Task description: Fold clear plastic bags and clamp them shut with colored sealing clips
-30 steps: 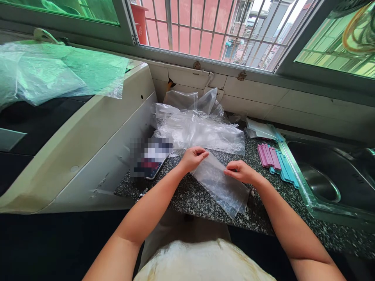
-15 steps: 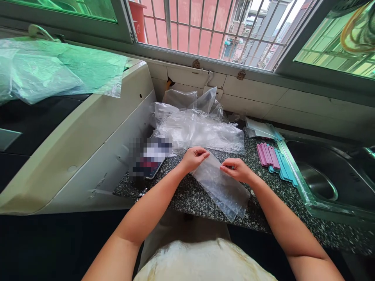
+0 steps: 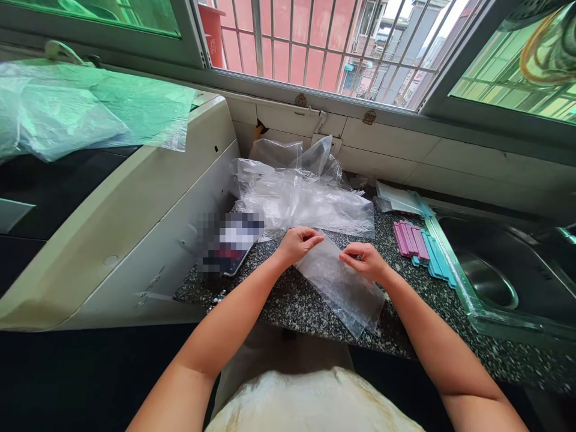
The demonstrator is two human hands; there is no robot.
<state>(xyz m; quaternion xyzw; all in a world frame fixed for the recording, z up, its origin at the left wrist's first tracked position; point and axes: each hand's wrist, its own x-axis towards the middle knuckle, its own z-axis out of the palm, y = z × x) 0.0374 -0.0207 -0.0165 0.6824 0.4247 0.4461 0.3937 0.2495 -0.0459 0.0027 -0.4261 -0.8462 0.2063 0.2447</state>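
Left hand (image 3: 300, 243): thumb and forefinger pressed together, pinching the top end of a clear plastic bag; other fingers curled in.
Right hand (image 3: 365, 260): fingers bent, thumb and forefinger brought close together at the bag's upper right edge; whether film is caught between them cannot be told.
Plastic bag (image 3: 344, 294): centre of the frame, slanting down to the right from the left hand; long, flat, thin, translucent, faintly creased, with overlapping corners at the lower end.
Countertop (image 3: 288, 309): lower centre, beneath the bag; dark stone finish, speckled white.
Pile of plastic (image 3: 306, 201): upper centre, beyond the hands; loose clear sheets, glossy and crumpled.
Phone (image 3: 236, 243): left of centre, flat with a rounded corner; partly pixelated.
Pink strips (image 3: 410, 239): right of centre; slim, straight, laid side by side.
Blue strips (image 3: 436, 261): just beside the pink ones; similarly slim, smooth.
Sink (image 3: 450, 264): right side; metal, rounded basin.
Appliance (image 3: 180, 240): left side; pale casing, curved front edge.
Sheeting (image 3: 148, 111): upper left, draped over the appliance; thin, wrinkled, green-tinted.
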